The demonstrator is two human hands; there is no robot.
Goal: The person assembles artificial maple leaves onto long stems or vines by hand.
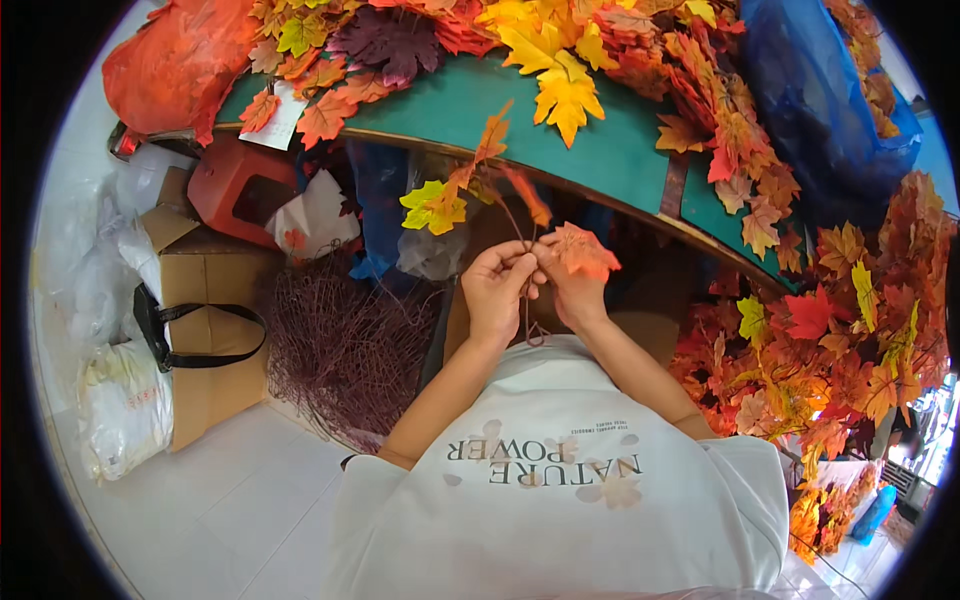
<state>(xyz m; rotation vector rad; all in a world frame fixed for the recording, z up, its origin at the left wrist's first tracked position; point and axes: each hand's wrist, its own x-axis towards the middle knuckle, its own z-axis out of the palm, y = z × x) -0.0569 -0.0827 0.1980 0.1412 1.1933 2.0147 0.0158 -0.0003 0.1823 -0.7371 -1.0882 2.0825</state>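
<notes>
Both my hands meet in front of my body, just off the near edge of the green table. In the pinched fingers of my left hand (499, 286) is the thin brown stem (524, 318) of an artificial maple branch, its lower end curling below. Touching the same stem, the closed fingers of my right hand (572, 283) sit beside an orange-red maple leaf (584, 251), which covers part of them. Above my hands the branch carries a yellow leaf (436, 207), an orange leaf (493, 133) and a folded red-orange leaf (527, 195).
The green table (450, 105) bears heaps of artificial leaves (660, 45). A tangle of brown stems (345, 335) lies left of me, beside a cardboard box (215, 350) and a red plastic stool (238, 190). A large leaf pile (810, 340) stands at right, below a blue bag (815, 100).
</notes>
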